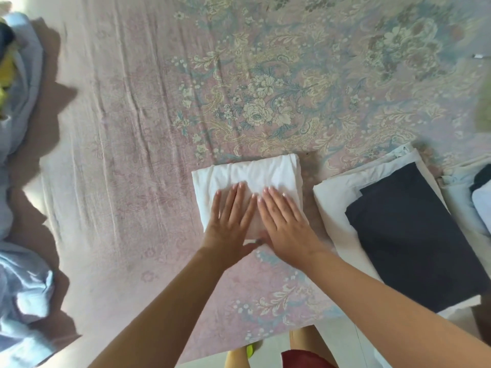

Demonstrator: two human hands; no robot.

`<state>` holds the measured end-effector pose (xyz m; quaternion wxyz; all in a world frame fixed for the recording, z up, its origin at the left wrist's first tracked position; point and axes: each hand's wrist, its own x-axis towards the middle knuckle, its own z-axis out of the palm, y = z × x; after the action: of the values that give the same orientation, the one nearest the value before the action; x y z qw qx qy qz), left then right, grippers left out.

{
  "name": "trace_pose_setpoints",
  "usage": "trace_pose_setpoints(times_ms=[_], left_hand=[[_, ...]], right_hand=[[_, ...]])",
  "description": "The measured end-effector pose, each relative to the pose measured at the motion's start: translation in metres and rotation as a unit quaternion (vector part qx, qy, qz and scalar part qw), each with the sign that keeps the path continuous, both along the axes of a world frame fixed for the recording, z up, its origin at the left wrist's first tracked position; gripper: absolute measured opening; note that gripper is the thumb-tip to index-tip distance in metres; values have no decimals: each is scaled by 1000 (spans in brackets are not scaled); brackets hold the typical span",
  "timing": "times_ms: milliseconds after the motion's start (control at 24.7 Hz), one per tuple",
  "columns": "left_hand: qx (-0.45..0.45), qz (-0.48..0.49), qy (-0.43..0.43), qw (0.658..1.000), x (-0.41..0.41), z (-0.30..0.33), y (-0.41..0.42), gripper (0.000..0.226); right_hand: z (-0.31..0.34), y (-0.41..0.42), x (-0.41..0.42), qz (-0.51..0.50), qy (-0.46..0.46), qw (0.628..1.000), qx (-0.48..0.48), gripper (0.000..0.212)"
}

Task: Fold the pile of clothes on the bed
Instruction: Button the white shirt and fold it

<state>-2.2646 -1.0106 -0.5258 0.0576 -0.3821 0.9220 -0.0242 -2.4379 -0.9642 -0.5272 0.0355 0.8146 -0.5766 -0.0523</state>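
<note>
Down near the front edge of the bed [132,155], a folded white garment [247,176] lay as a neat rectangle on the pink floral bedspread, and both hands were flat on its near half. The left hand [228,224] rested palm down with its fingers straight and slightly spread, the fingertips reaching about to the middle of the white cloth. The right hand [284,227] lay just beside it, also palm down with straight fingers, covering the near right part of the garment, its heel reaching past the cloth's near edge onto the bedspread. The two hands touched or nearly touched at the thumbs, where the picture was a little blurred; neither curled round or pinched anything. The far half of the garment, with soft wrinkles running across it, showed bare beyond the fingertips. To the right of the right hand, close to the garment but apart from it, sat a stack of folded clothes: a dark folded piece [409,235] lying on top of a white folded piece [334,192]. Further right, at the frame's edge, lay more folded light cloth [462,197]. Well away on the left side of the bed, a loose heap of pale blue clothes [21,282] lay unfolded.
</note>
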Motion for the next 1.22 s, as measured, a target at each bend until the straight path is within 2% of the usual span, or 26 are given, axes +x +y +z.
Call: trace_pose_setpoints(times_ms=[122, 203, 243, 365, 527, 648, 770, 891, 972, 1054, 1135, 1216], left_hand=[[-11, 4, 4, 1000, 6, 2, 12, 102], [-13, -2, 31, 999, 7, -2, -9, 100], [-18, -10, 55, 998, 6, -6, -22, 91], [-56, -60, 69, 994, 5, -11, -49, 63], [-77, -116, 22, 990, 6, 19, -52, 49], [-63, -109, 11, 992, 0, 58, -58, 41], [-78, -125, 19, 989, -15, 122, -72, 32], [-93, -203, 30, 974, -67, 183, -86, 56], [-81, -264, 10, 961, -121, 213, -85, 80], [-91, -318, -21, 943, -189, 233, -72, 92], [-126, -362, -35, 923, -263, 239, -51, 81], [-145, -390, 18, 909, -333, 238, -31, 60]], right_hand=[[5, 5, -11, 50, 67, 994, 68, 93], [3, -16, -17, 37, 66, 996, 46, 94], [3, -29, -18, 31, 70, 996, 47, 88], [0, -51, -17, 83, 94, 992, 26, 51], [24, -56, -19, 110, 36, 992, 41, 38], [57, -58, -21, 56, -22, 991, 119, 35], [111, -56, -36, -36, -39, 986, 157, 47], [178, -31, -71, -108, -79, 987, 87, 44], [214, -6, -110, -178, -47, 982, 50, 44], [232, 23, -162, -265, -33, 962, 54, 51], [241, 54, -219, -308, -28, 950, 37, 53], [244, 80, -275, -364, -10, 931, -7, 48]])
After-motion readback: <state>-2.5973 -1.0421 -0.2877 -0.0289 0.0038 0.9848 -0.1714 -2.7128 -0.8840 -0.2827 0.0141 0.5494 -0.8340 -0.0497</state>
